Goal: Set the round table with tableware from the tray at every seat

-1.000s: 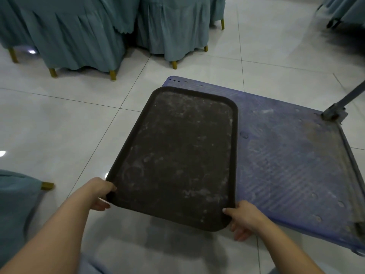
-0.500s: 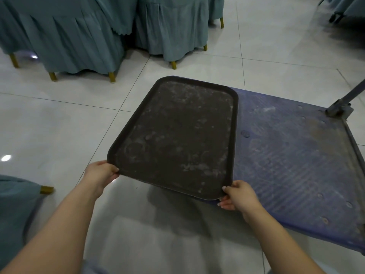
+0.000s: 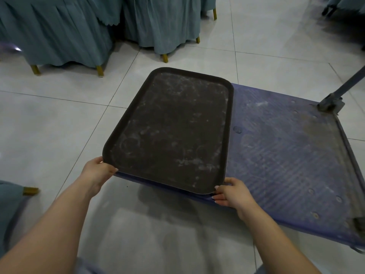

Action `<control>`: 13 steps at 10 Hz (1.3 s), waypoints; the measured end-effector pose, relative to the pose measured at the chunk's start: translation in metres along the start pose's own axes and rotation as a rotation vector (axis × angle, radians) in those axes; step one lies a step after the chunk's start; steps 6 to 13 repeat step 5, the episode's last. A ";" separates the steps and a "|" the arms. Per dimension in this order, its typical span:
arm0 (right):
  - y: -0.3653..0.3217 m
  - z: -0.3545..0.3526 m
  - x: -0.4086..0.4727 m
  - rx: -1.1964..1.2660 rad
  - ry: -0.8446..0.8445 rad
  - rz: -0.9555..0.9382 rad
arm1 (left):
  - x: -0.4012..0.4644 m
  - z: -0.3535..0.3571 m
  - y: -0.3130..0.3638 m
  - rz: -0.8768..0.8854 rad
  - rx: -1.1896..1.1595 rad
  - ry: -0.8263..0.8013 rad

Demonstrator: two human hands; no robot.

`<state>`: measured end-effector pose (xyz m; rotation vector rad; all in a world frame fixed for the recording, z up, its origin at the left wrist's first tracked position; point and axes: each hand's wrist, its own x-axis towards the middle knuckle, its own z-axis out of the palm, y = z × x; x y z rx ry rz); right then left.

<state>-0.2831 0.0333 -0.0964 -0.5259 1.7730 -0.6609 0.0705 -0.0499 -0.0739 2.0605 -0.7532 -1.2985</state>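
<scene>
Hands gripped the dark tray (image 3: pixel 173 127): left hand (image 3: pixel 96 171) curled on its near-left corner, right hand (image 3: pixel 233 192) pinching its near-right corner.

Pale tiled floor (image 3: pixel 49 125), teal-skirted chairs (image 3: pixel 162 22)

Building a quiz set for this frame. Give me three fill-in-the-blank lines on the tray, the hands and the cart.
1. The brown tray carries ____ tableware.
2. The tray lies partly on the ____ cart deck.
3. The left hand and right hand each grip a near ____ of the tray.

Missing words: no; blue; corner
</scene>
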 end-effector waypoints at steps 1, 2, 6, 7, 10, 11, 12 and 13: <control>-0.001 0.001 0.002 -0.048 0.032 -0.027 | -0.003 0.000 0.001 0.008 0.005 -0.008; -0.002 0.003 0.004 -0.059 0.048 -0.027 | -0.004 0.001 0.001 0.023 0.060 -0.012; -0.013 -0.002 -0.004 -0.541 0.238 -0.200 | -0.008 0.012 0.013 0.053 0.288 0.071; -0.013 -0.002 -0.004 -0.541 0.238 -0.200 | -0.008 0.012 0.013 0.053 0.288 0.071; -0.013 -0.002 -0.004 -0.541 0.238 -0.200 | -0.008 0.012 0.013 0.053 0.288 0.071; -0.013 -0.002 -0.004 -0.541 0.238 -0.200 | -0.008 0.012 0.013 0.053 0.288 0.071; -0.013 -0.002 -0.004 -0.541 0.238 -0.200 | -0.008 0.012 0.013 0.053 0.288 0.071; -0.013 -0.002 -0.004 -0.541 0.238 -0.200 | -0.008 0.012 0.013 0.053 0.288 0.071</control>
